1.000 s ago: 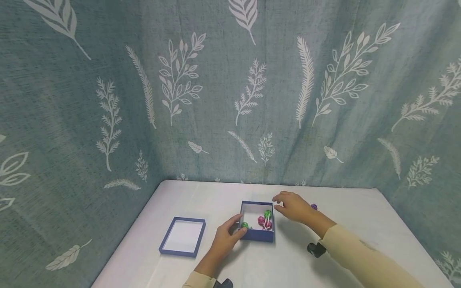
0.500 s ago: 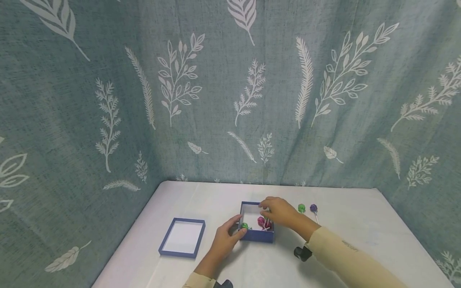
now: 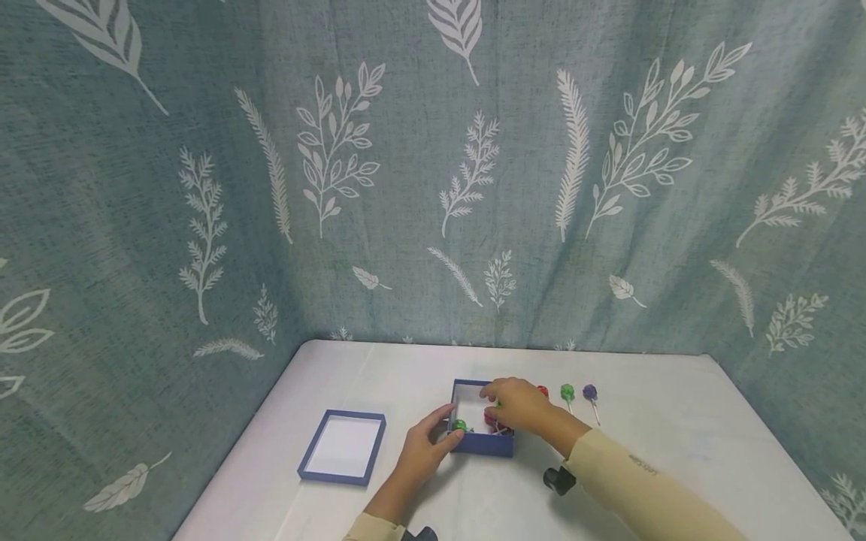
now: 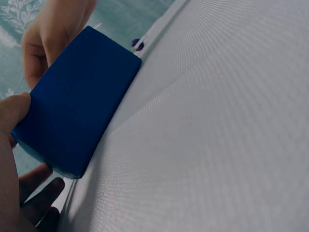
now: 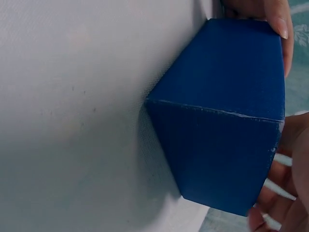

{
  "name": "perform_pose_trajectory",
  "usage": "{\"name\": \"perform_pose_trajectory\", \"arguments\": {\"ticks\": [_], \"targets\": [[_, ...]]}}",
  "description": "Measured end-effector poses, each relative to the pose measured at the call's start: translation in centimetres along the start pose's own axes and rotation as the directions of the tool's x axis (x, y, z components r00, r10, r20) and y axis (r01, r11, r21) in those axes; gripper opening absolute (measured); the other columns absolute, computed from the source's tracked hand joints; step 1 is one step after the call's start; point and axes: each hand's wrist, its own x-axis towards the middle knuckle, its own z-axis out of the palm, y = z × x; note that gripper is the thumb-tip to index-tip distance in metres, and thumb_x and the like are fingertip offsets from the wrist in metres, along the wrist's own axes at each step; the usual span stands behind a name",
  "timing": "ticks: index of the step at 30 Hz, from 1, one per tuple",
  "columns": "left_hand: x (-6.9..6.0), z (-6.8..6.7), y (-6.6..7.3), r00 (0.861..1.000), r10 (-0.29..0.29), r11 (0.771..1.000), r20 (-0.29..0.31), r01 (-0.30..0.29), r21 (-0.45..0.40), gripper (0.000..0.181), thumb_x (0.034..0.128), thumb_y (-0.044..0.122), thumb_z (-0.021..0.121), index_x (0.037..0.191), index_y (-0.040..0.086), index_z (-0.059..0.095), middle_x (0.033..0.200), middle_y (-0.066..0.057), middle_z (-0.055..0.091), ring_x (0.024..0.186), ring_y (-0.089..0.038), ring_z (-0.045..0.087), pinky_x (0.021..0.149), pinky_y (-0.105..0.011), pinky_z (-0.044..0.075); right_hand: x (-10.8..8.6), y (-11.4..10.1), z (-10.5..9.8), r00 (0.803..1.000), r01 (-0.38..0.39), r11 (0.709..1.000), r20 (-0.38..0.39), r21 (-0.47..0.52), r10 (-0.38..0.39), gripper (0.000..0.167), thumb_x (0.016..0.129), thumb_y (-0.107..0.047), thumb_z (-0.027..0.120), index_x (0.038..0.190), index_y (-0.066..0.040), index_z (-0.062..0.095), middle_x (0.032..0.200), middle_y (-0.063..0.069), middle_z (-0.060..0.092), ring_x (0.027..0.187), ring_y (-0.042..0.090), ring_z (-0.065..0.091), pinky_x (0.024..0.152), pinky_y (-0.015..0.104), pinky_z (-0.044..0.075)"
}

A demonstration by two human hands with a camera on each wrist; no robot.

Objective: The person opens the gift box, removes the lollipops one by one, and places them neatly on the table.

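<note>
A blue box [image 3: 482, 445] with a white inside stands on the table, holding several lollipops. My left hand [image 3: 424, 448] grips its left side, thumb over the front edge and fingers along the left wall; the left wrist view shows the thumb on the blue wall [image 4: 77, 101]. Close to that thumb, inside the box, is a green lollipop [image 3: 459, 425]. My right hand [image 3: 519, 403] reaches over the right wall, fingers bent down above pink lollipops [image 3: 491, 418]. Whether its fingertips pinch a lollipop is hidden; in the right wrist view the box wall [image 5: 217, 154] covers them.
Left of the box lies its shallow lid [image 3: 343, 446], white inside up with a blue rim. Behind my right forearm, a red lollipop [image 3: 543, 391], a green lollipop [image 3: 567, 392] and a purple lollipop [image 3: 590, 392] lie in a row. A patterned curtain [image 3: 406, 188] hangs behind the table.
My right hand has moved left from beside the box to inside its right part, then slightly lower. The green and red lollipops on the table have come into sight. My left hand stays put.
</note>
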Motion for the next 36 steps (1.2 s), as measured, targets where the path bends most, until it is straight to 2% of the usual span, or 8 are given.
{"name": "perform_pose_trajectory", "arguments": {"ticks": [6,10,14,17,21,24,36], "targets": [[-0.2,-0.1,0.2,1.000,0.003,1.000,0.007,-0.003,-0.008,0.056,0.0885,0.044,0.068,0.138,0.022,0.056,0.143,-0.004,0.051,0.135,-0.031,0.041,0.112,-0.054,0.027,0.1,-0.3,0.3,1.000,-0.006,0.981,0.026,-0.194,0.011,0.033,0.090,-0.034,0.069,0.118,-0.017,0.068,0.108,0.000,0.069,0.100,0.021,0.066,0.088,0.049,0.052],[-0.3,-0.1,0.2,1.000,0.015,1.000,0.006,-0.015,-0.013,0.055,0.0885,0.043,0.069,0.138,0.021,0.056,0.142,-0.004,0.052,0.135,-0.030,0.041,0.112,-0.053,0.028,0.1,-0.7,0.6,0.998,0.008,0.971,0.069,-0.238,0.009,0.035,0.092,-0.038,0.067,0.120,-0.017,0.067,0.105,0.000,0.068,0.098,0.022,0.065,0.084,0.050,0.052],[-0.3,-0.1,0.2,1.000,0.023,1.000,0.006,-0.023,-0.011,0.055,0.0887,0.042,0.069,0.138,0.020,0.056,0.142,-0.004,0.052,0.135,-0.030,0.041,0.112,-0.053,0.028,0.2,-1.1,1.1,0.995,0.021,0.980,0.104,-0.200,0.000,0.038,0.093,-0.040,0.064,0.122,-0.016,0.066,0.112,0.002,0.067,0.105,0.025,0.064,0.086,0.053,0.050],[-0.3,-0.1,0.1,1.000,0.024,1.000,0.006,-0.024,-0.008,0.056,0.0885,0.043,0.069,0.138,0.020,0.056,0.142,-0.004,0.052,0.135,-0.030,0.042,0.112,-0.054,0.028,0.3,-1.2,1.3,0.991,0.024,0.988,0.137,-0.154,-0.003,0.035,0.091,-0.037,0.066,0.118,-0.015,0.068,0.100,-0.002,0.068,0.099,0.023,0.064,0.086,0.051,0.051],[-0.3,-0.1,0.1,1.000,0.022,1.000,0.007,-0.022,-0.006,0.056,0.0883,0.043,0.069,0.138,0.019,0.056,0.142,-0.004,0.052,0.134,-0.031,0.042,0.111,-0.054,0.028,0.5,-1.2,1.3,0.985,0.015,0.994,0.173,-0.112,0.005,0.028,0.087,-0.030,0.073,0.110,-0.015,0.071,0.082,-0.010,0.064,0.085,0.015,0.063,0.081,0.042,0.055],[-0.2,-0.1,0.2,1.000,0.015,1.000,0.008,-0.015,-0.003,0.056,0.0885,0.044,0.069,0.138,0.021,0.055,0.142,-0.004,0.052,0.135,-0.030,0.042,0.111,-0.053,0.029,0.8,-1.3,1.1,0.982,-0.008,0.997,0.188,-0.079,0.023,0.026,0.084,-0.024,0.075,0.108,-0.015,0.072,0.083,-0.011,0.066,0.084,0.014,0.064,0.081,0.040,0.055],[-0.3,-0.1,0.3,1.000,0.006,1.000,0.001,-0.006,0.003,0.055,0.0883,0.043,0.069,0.137,0.023,0.056,0.140,-0.004,0.053,0.134,-0.029,0.042,0.111,-0.053,0.029,1.2,-1.4,1.6,0.987,-0.055,0.998,0.151,0.033,0.049,0.019,0.081,-0.017,0.073,0.100,-0.013,0.074,0.082,-0.009,0.068,0.082,0.015,0.065,0.079,0.041,0.055]]}}
